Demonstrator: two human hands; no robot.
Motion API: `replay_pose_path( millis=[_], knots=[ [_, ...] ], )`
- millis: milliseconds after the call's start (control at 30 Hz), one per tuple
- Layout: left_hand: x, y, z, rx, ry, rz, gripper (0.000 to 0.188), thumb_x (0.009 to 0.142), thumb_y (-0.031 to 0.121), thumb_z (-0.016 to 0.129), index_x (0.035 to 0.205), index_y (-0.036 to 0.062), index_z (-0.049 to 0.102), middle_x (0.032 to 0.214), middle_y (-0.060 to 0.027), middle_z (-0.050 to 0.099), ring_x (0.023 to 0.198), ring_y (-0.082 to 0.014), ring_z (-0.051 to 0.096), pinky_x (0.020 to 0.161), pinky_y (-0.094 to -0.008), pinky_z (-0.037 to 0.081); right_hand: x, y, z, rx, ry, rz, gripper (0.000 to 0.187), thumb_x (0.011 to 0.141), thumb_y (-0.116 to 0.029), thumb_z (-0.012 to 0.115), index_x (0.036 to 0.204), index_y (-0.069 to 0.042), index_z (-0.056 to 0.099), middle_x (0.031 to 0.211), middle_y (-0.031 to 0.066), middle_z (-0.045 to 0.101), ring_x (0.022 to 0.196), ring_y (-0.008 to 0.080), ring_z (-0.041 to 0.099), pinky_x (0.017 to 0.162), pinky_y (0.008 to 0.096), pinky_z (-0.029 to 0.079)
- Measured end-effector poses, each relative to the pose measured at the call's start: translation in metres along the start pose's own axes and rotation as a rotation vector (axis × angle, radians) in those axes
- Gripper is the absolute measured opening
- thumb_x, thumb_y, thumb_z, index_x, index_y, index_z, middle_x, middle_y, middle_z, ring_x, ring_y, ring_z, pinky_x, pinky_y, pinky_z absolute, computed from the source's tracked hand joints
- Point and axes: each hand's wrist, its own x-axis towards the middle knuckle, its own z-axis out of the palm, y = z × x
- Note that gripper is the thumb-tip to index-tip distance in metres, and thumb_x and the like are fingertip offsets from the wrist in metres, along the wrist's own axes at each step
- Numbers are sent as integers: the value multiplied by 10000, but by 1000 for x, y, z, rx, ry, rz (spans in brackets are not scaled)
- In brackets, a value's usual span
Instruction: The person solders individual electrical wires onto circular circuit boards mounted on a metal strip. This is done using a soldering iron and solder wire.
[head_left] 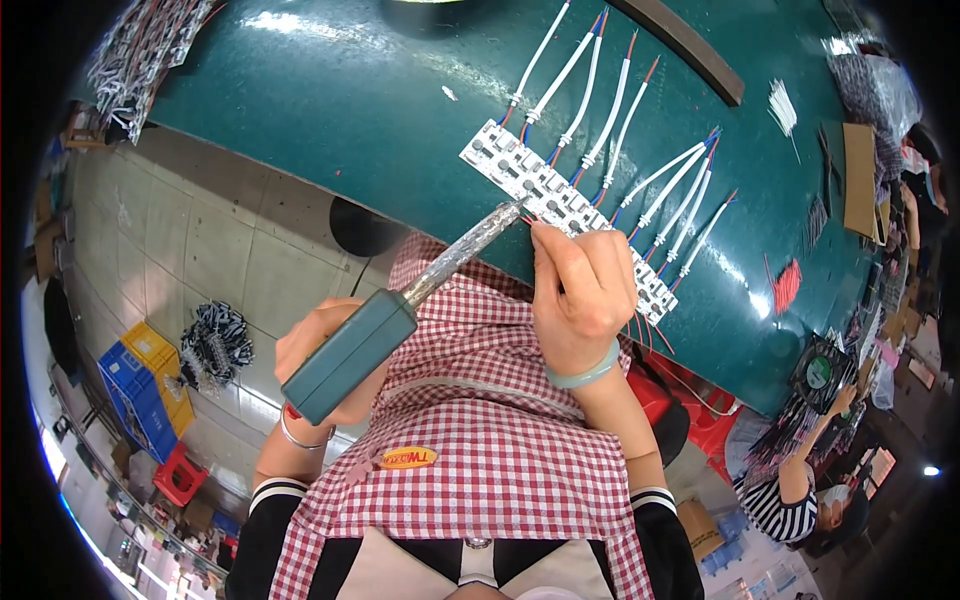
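Head: PCB strip (543, 186) under R hand (587, 290) (wire (529, 219) pinched), L hand (308, 337) closed round iron (358, 348)

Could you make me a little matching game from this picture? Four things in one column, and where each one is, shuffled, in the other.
Things:
1. soldering iron
2. circuit-board strip
3. red wire bundle
4. blue crate

Places:
A. next to a yellow crate
B. on the tabletop, by the iron's tip
C. off to the right, away from both hands
D. in the left hand

Pairs: 1-D, 2-B, 3-C, 4-A
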Motion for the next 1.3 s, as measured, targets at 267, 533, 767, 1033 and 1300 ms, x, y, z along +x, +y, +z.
replay_pose_path(
  millis=[267,533,767,1033,1300],
  knots=[
    [-2,-2,-2,27,27,11,303,754,63,735,1026,-46,654,929,-143,663,776,-201,637,711,-297,491,6,-6,0,37,100,-57,228,677,48,759,887,-24,703,693,46,516,647,222,532,578,344,392],
    [8,-2,0,60,57,113,259,646,-74,692,902,-87,659,856,-169,672,740,-296,705,650,-304,556,10,-2,14,14,64,-62,223,697,59,767,892,-30,705,695,58,537,640,226,543,578,347,401],
    [4,-4,4,3,46,16,243,728,-18,712,960,-67,663,871,-146,644,734,-247,640,650,-301,487,11,-3,16,-9,62,-65,181,714,26,762,875,-27,700,685,49,513,632,224,532,573,353,380],
    [10,-4,1,9,-8,30,197,718,-15,706,900,-67,652,799,-143,622,663,-238,628,593,-291,474,12,-3,15,-24,37,-52,194,713,38,773,880,-39,708,680,53,510,628,223,528,574,352,393],
    [4,-6,-2,43,45,89,199,728,0,698,914,-52,651,832,-137,630,675,-222,609,619,-288,473,12,-3,14,-39,29,-53,217,709,54,781,880,-56,705,679,50,531,624,214,532,572,343,403]
  ],
)
